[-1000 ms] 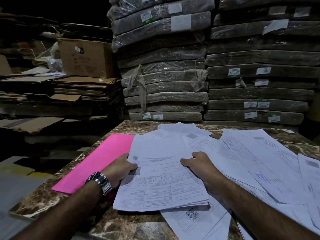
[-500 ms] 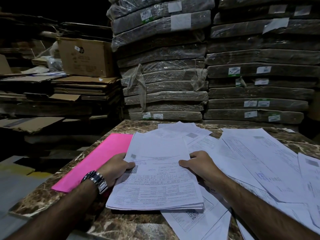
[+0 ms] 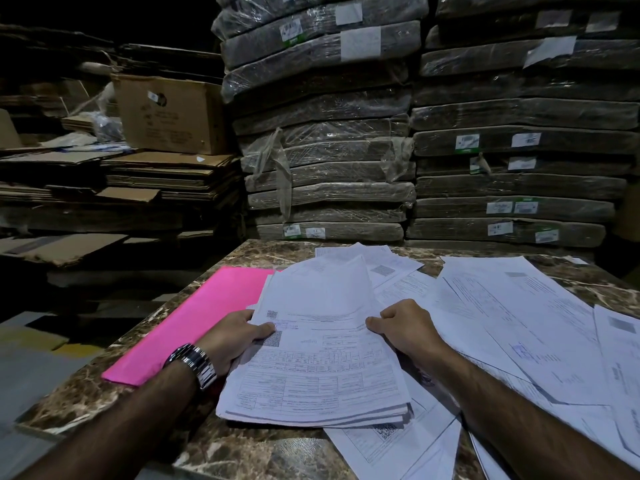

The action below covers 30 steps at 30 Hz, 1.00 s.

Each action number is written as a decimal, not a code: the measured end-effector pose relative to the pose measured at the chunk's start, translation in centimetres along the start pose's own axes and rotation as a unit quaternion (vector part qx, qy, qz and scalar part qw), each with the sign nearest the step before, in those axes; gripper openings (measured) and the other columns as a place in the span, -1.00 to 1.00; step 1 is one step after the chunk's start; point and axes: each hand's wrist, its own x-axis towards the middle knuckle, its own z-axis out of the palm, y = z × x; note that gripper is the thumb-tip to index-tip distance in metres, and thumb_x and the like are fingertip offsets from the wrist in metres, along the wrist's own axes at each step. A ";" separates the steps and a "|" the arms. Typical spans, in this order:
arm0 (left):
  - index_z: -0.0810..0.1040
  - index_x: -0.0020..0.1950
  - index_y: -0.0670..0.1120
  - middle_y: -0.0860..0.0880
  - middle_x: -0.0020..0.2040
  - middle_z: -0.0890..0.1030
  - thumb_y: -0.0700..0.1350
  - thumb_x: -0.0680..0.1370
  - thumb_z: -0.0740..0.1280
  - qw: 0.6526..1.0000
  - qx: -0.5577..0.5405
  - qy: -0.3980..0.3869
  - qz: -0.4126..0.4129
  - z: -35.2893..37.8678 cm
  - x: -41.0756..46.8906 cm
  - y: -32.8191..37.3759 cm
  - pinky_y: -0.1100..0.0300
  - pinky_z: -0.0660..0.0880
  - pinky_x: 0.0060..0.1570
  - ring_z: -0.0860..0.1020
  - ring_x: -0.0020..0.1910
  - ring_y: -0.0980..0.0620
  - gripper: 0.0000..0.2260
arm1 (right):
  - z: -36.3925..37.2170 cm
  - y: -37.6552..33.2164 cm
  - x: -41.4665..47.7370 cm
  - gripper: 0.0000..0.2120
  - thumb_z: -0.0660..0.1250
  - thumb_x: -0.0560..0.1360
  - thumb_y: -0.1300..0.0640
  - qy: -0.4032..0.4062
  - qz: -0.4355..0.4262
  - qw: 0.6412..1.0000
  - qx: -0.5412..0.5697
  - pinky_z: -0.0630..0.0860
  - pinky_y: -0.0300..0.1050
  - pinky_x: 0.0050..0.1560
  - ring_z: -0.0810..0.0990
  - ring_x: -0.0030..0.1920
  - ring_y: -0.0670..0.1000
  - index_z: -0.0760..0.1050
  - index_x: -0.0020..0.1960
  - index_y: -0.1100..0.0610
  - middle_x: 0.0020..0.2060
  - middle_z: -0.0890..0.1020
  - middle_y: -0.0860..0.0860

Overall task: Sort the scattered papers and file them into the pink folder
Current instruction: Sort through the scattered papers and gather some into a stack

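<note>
A stack of printed papers (image 3: 322, 368) lies in front of me on the marble table (image 3: 263, 448), its far end curling up. My left hand (image 3: 239, 337), with a metal watch on the wrist, grips the stack's left edge, thumb on top. My right hand (image 3: 405, 327) grips the stack's right edge. The pink folder (image 3: 201, 317) lies shut and flat on the table, just left of the stack and partly under my left hand. More loose sheets (image 3: 512, 323) are spread over the table's right half, overlapping one another.
Tall piles of plastic-wrapped bundles (image 3: 329, 161) rise right behind the table's far edge. To the left are flattened cardboard sheets (image 3: 166, 174) and a brown carton (image 3: 169, 112). The table's left edge drops off to a dark floor (image 3: 31, 362).
Both hands have pulled the stack slightly left and nearer to the folder, and its far end has lifted and curled up. The loose sheets and the folder have not moved.
</note>
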 end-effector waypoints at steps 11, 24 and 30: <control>0.54 0.08 -0.22 -0.23 -0.02 0.69 -0.22 0.59 0.28 1.000 -0.026 -0.003 -0.004 0.1 0.3 -0.2 0.00 0.58 -0.13 0.66 -0.07 -0.21 -0.89 | -0.6 -0.3 -0.2 -0.58 0.61 0.26 -0.03 0.072 -0.006 0.993 -0.098 0.26 -0.25 -0.48 0.45 -0.51 -0.07 0.43 -0.47 0.16 -0.54 0.52 -0.02; 0.55 0.03 -0.22 -0.15 -0.12 0.70 -0.23 0.56 0.32 1.000 -0.007 0.011 0.012 0.5 -0.4 0.5 0.16 0.59 -0.31 0.69 -0.23 -0.06 -0.91 | -1.8 0.3 0.4 -0.62 0.49 0.38 0.30 -0.001 0.036 0.999 0.001 0.34 -0.22 -0.39 0.39 -0.47 0.00 0.36 -0.48 0.18 -0.53 0.43 0.02; 0.49 0.24 -0.20 -0.02 -0.08 0.58 -0.10 0.48 0.45 0.977 0.174 0.119 0.038 0.4 0.3 0.6 0.19 0.48 -0.23 0.57 -0.15 0.01 -0.61 | -2.7 -0.2 1.2 -0.73 0.37 0.42 0.37 0.015 0.047 0.999 -0.021 0.30 -0.22 -0.37 0.38 -0.45 0.02 0.49 -0.45 0.27 -0.50 0.45 0.14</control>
